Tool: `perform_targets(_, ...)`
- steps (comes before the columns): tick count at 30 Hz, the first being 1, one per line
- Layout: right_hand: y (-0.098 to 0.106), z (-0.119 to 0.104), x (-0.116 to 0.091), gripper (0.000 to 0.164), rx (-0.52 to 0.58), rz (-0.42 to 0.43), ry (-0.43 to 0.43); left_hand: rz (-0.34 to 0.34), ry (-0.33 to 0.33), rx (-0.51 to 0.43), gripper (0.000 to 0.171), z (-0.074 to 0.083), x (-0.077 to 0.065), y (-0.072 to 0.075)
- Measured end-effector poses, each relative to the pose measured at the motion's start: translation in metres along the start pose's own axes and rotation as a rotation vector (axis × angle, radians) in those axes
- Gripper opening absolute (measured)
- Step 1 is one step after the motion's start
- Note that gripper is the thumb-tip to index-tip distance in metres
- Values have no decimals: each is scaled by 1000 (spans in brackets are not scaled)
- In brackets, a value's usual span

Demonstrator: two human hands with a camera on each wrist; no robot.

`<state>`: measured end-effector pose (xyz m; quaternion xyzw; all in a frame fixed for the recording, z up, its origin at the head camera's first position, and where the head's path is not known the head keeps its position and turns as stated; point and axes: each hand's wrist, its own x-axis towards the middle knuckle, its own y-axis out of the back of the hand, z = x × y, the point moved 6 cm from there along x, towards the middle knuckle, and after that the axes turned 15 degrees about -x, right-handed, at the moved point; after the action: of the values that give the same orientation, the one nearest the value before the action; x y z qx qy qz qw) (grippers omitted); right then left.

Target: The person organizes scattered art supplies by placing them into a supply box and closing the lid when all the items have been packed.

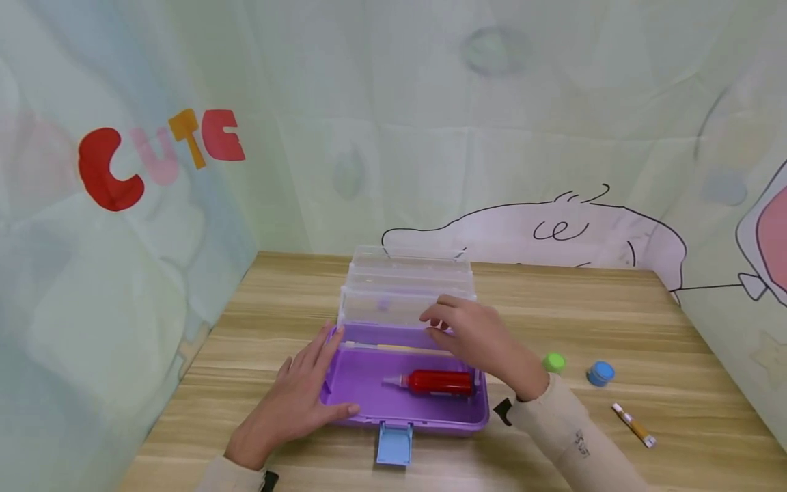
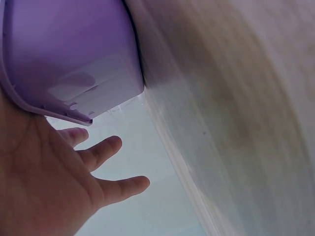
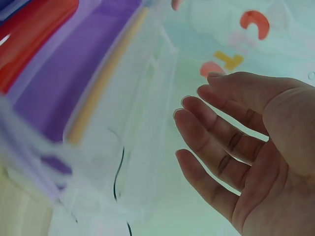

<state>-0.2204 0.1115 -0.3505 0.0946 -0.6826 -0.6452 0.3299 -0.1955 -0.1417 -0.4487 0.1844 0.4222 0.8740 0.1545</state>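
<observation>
A purple box [image 1: 369, 383] stands on the table with its clear lid [image 1: 393, 307] raised at the back. My left hand [image 1: 301, 393] rests on the box's left edge, fingers spread and straight. Over the back right part of the box hovers my right hand [image 1: 470, 331], its fingers loosely bent and nothing between them. A red bottle [image 1: 439, 382] with a pale nozzle lies inside the box. Behind it, along the back, lies a thin yellow-handled stick [image 1: 399, 348], perhaps a brush. A light blue latch [image 1: 394, 444] hangs down at the box's front.
On the table [image 1: 553, 301] right of the box stand a green-lidded jar [image 1: 554, 362], partly behind the right arm, and a blue-lidded jar [image 1: 600, 373]. Nearer lies a small brown and white stick [image 1: 634, 425]. Printed cloth walls [image 1: 307, 191] close off the back and sides.
</observation>
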Motion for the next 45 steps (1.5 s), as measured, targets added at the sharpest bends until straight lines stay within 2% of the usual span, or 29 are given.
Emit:
perform_targets(8, 18, 28, -26, 18, -3, 57, -78, -8, 2, 3, 115, -1, -1, -1)
perform_targets(15, 22, 53, -49, 18, 22, 80, -147, -16, 13, 8, 115, -3, 1, -2)
perform_targets(21, 21, 72, -70, 16, 53, 52, -224, -22, 23, 5, 114, -3, 2, -1)
perform_targets(29, 22, 95, -98, 18, 34, 38, -302, -24, 32, 6, 114, -2, 1, -1)
perform_targets(35, 17, 112, -125, 18, 38, -25, -395, -25, 32, 3, 114, -1, 2, -2)
perform_targets(39, 13, 120, -142, 19, 34, -52, -453, -23, 31, 5, 115, 0, 1, 0)
perform_targets(45, 7, 124, -159, 20, 20, -77, -490, -22, 22, 12, 115, 0, 1, 0)
